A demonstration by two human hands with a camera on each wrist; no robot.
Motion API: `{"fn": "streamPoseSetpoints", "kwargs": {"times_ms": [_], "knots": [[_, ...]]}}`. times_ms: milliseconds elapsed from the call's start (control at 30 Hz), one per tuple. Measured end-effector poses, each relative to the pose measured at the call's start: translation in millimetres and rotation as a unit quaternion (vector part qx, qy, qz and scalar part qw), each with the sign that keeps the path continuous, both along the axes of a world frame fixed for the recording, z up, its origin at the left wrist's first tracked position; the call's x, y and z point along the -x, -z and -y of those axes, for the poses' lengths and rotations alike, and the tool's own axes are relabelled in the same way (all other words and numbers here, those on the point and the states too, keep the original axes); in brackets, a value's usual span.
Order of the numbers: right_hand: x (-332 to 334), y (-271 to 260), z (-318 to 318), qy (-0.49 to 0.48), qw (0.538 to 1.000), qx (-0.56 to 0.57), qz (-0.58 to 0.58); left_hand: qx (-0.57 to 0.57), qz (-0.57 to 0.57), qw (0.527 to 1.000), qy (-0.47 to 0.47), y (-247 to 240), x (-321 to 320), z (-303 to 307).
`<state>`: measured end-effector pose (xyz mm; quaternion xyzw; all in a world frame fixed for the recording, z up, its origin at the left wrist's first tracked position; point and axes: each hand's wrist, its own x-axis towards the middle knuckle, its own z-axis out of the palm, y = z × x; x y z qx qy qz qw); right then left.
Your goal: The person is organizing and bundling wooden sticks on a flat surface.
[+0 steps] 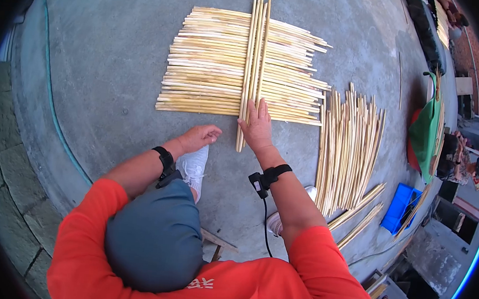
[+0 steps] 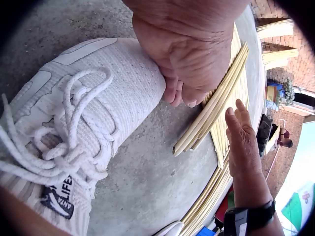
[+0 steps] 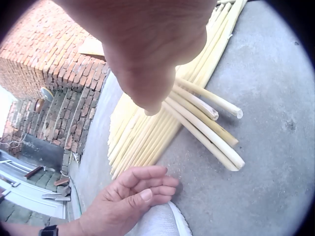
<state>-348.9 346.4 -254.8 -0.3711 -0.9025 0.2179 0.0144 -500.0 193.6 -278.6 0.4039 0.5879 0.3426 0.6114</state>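
Note:
Pale peeled sticks (image 1: 207,53) lie side by side on the concrete, and several more sticks (image 1: 248,67) lie crosswise on top, their near ends past the row's edge. My right hand (image 1: 258,130) rests on the near part of these crosswise sticks with its fingers extended; in the right wrist view the stick ends (image 3: 211,132) stick out beside it. My left hand (image 1: 198,138) hangs left of them above a white shoe (image 1: 194,166), holding nothing, its fingers loosely bent; the right wrist view shows its palm (image 3: 123,201).
Another row of sticks (image 1: 347,151) lies at the right, with small bundles (image 1: 360,211) below it. Farther right are a blue crate (image 1: 401,208) and a green cloth (image 1: 425,129). A hose (image 1: 52,86) runs along the left. Another person (image 1: 461,159) is at the far right.

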Motion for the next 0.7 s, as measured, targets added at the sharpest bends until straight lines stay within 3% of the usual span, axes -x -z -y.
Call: {"fn": "streamPoseSetpoints", "kwargs": {"times_ms": [33,133,267,367,533,567,667,700], "knots": [[-9,-4,-11,0.005,0.999,-0.019,-0.049,0.0,0.004,1.0,0.0,-2,1,0],[-57,-37,-63,0.047,0.996,0.076,-0.02,-0.011,0.008,1.0,-0.002,1,0,1],[-165,-133,-138,0.093,0.965,0.23,0.083,-0.025,0.008,1.0,0.004,14,-4,8],[-240,-230,-158,0.231,0.915,0.307,0.121,-0.02,-0.011,1.0,0.015,8,-2,4],[-346,-359,-105,0.337,0.898,0.266,0.096,-0.044,-0.025,0.998,-0.037,11,-3,8],[-367,-372,-85,0.359,0.885,0.28,0.095,-0.054,-0.034,0.998,-0.029,10,-1,12],[-421,-384,-18,0.416,0.842,0.326,0.11,0.086,0.02,0.996,-0.014,-16,15,32],[-434,-383,-4,0.42,0.84,0.329,0.095,0.081,0.007,0.997,-0.005,-28,19,33]]}}
